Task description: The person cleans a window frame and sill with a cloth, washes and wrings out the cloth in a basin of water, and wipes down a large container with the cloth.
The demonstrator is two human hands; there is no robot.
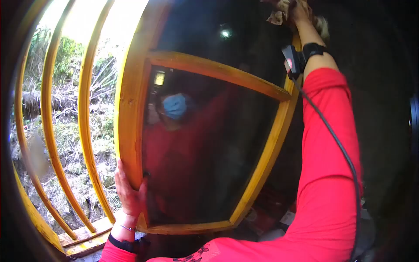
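Observation:
A yellow wooden window sash with dark glass stands swung inward in front of me. My left hand grips the sash's left upright low down, thumb on the inner side and fingers round the outer edge. High at the upper right, my right hand is closed on a crumpled tan cloth, close to the top right part of the sash. The glass reflects a person in red with a blue mask. A device with a black cable is strapped to my right wrist.
Yellow vertical bars stand at the left, with a grassy slope outside. Below them runs a wooden sill. Dim items, too dark to name, lie at the lower right behind the sash. The far right is dark.

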